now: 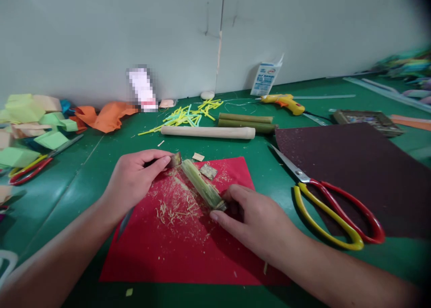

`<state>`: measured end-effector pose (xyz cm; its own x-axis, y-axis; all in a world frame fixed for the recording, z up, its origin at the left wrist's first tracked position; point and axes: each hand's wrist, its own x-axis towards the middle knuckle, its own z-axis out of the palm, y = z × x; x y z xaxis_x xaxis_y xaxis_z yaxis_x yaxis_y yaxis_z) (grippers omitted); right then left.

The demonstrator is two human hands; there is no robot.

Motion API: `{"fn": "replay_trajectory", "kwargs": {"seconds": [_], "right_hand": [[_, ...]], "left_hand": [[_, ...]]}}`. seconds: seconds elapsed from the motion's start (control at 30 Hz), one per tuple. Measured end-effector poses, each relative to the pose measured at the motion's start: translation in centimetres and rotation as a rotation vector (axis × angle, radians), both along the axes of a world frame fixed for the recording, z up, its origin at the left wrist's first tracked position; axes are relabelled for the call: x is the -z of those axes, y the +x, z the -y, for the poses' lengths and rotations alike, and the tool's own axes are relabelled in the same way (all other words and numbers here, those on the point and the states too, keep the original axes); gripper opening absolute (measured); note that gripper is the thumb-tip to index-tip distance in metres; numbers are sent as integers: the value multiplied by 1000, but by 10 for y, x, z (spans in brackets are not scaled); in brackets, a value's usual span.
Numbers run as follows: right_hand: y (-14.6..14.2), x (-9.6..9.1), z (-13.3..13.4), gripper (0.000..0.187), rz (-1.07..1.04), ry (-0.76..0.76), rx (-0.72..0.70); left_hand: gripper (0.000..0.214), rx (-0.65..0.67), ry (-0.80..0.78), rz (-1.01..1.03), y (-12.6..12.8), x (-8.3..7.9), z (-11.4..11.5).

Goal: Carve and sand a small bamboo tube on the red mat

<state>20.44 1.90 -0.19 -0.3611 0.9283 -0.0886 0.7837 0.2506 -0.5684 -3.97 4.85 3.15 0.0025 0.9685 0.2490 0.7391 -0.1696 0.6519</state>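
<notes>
Bamboo piece (pixel 201 183) is gripped by the right hand (pixel 257 220) while the left hand (pixel 133 178) pinches a brownish scrap (pixel 175 160).

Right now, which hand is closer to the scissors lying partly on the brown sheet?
Right: the right hand is just left of those scissors, with a gap between. The left hand is farther left, beyond the green bamboo piece.
</notes>
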Motion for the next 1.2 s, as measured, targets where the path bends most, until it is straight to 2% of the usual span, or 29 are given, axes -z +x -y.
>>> {"fn": "replay_trajectory", "kwargs": {"seconds": [0.2, 0.4, 0.47, 0.53, 0.63, 0.7, 0.8, 0.97, 1.2], "right_hand": [[1, 1, 2, 24, 5, -2, 2], [1, 1, 3, 24, -3, -4, 12], [1, 0, 2, 24, -5, -1, 13], [0, 0, 2, 23, -7, 1, 12], [-1, -1, 2, 23, -8, 7, 7], [-1, -1, 3, 23, -10, 16, 7], [-1, -1, 3, 21, -15, 22, 10], [-1, -1, 3, 21, -18, 22, 7], [-1, -1, 3, 21, -10, 31, -12]], "left_hand": [[25, -3, -205, 138, -2, 3, -4], [28, 15, -261, 140, -2, 5, -4], [25, 31, -173, 53, 2, 6, 0], [22, 83, -3, -78, 7, 7, 6], [22, 270, 259, -304, 14, 12, 13], [23, 393, 351, -406, 18, 17, 15], [22, 484, 398, -440, 22, 24, 12], [20, 533, 456, -435, 25, 28, 9], [19, 622, 536, -522, 29, 28, 17]]}}
